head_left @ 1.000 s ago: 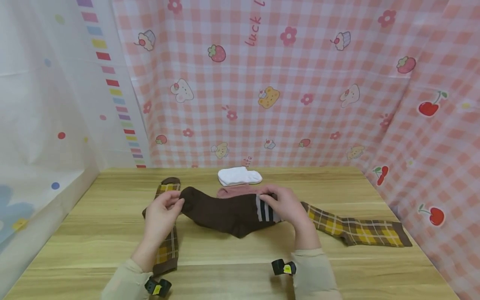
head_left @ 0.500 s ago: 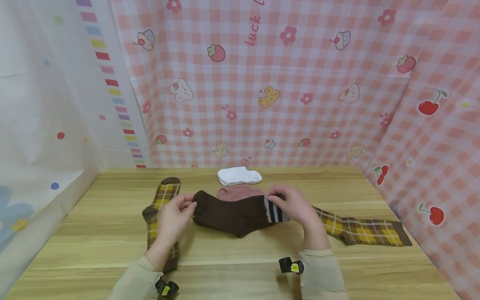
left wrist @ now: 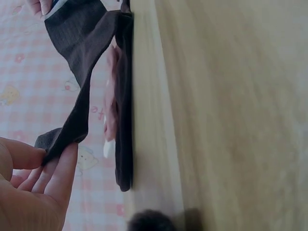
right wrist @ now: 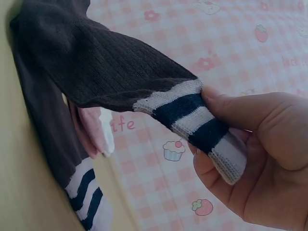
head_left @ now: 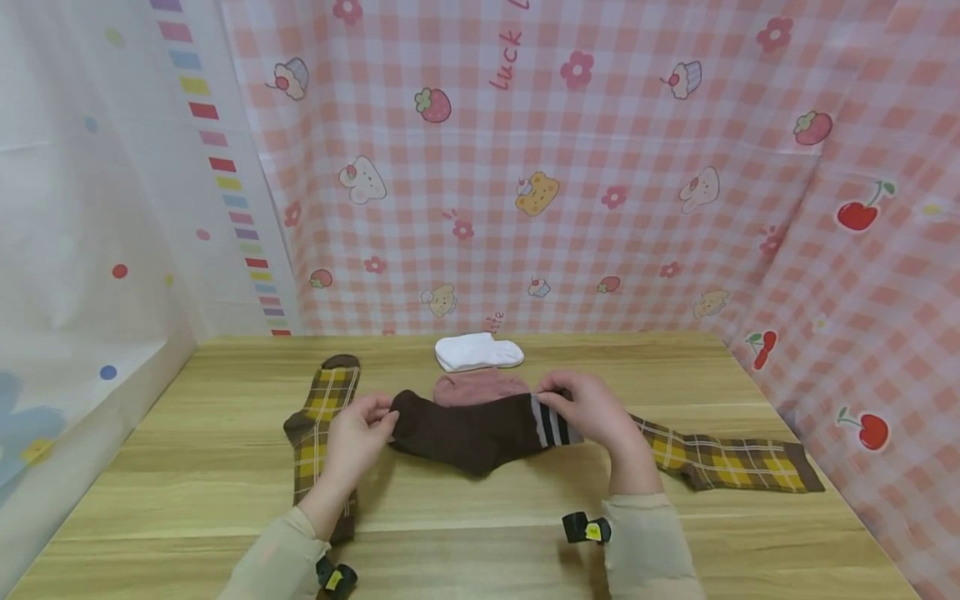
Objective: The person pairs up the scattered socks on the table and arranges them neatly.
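Item one, a brown sock [head_left: 465, 429] with a striped cuff: I have it strung between two hands, raised over the wooden table [head_left: 187, 517], its heel sagging at the middle. Left hand [head_left: 360, 437]: thumb and fingers pinched on the toe. Right hand [head_left: 592, 412]: thumb and fingers clamped on the striped cuff. Gripping both ends, I judge, keeps the length spread and its direction under control; the slack suggests little pull. Item two, a matching sock [right wrist: 50, 125], lying on the table below the first, seen best through the wrist cameras; both cuffs lie toward the right, which I take as lining like with like. Whether the raised heel touches it, I cannot tell. Item three, pink sock [head_left: 480, 386], just behind, partly covered; one or a pair, unclear. Item four, white sock [head_left: 480, 352], flat beyond the pink, set back perhaps to leave the front for handwork. Items five and six, a left plaid sock [head_left: 310, 454] and a right plaid sock [head_left: 727, 464], alike in pattern, well apart on either side, so seemingly unpaired.
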A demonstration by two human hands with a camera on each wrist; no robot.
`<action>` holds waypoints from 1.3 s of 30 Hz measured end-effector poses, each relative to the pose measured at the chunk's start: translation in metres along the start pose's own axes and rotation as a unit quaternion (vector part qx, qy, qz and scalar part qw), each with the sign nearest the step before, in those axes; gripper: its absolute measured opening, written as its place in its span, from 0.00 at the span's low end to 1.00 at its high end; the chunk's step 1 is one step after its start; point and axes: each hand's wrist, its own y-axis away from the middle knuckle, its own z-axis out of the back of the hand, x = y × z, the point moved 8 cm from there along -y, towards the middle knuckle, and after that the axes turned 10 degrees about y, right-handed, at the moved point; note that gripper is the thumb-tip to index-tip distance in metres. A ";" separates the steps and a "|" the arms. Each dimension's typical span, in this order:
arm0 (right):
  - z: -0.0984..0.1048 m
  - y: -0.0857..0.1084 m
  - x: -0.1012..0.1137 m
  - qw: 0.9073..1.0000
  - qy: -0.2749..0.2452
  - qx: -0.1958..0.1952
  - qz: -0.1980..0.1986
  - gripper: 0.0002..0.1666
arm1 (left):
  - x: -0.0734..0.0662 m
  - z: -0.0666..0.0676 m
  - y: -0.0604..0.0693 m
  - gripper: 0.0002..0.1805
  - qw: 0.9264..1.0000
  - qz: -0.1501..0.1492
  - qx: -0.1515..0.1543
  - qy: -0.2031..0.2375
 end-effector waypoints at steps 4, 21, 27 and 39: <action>-0.003 -0.004 -0.004 1.000 0.010 0.007 0.000 0.05 | 0.003 0.000 -0.002 0.07 1.000 0.002 0.004 -0.010; -0.014 -0.017 -0.022 0.999 0.024 0.027 -0.003 0.04 | 0.024 0.000 -0.010 0.11 0.995 0.068 0.058 -0.046; -0.017 -0.020 -0.027 0.999 0.028 0.033 -0.008 0.05 | 0.025 0.000 -0.012 0.09 0.994 0.070 0.064 -0.061; -0.021 -0.024 -0.033 0.998 0.039 0.043 0.005 0.05 | 0.028 0.001 -0.016 0.09 0.989 0.072 0.081 -0.099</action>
